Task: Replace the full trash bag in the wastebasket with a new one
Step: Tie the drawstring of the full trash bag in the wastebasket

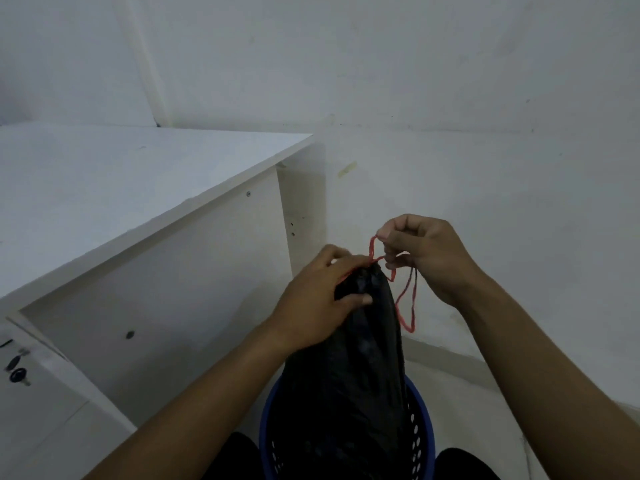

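A full black trash bag (349,382) stands pulled up out of a blue perforated wastebasket (420,441) at the bottom centre. Its gathered neck is cinched by a red drawstring (405,306) that hangs in loops on the right. My left hand (322,303) grips the gathered neck of the bag. My right hand (426,258), just right of the neck, pinches the red drawstring between thumb and fingers. The lower part of the bag is hidden inside the basket.
A white desk (138,174) with a side panel stands close on the left, with a locked drawer unit (20,372) at the lower left. A white wall is straight ahead and a pale floor strip (450,362) lies to the right of the basket.
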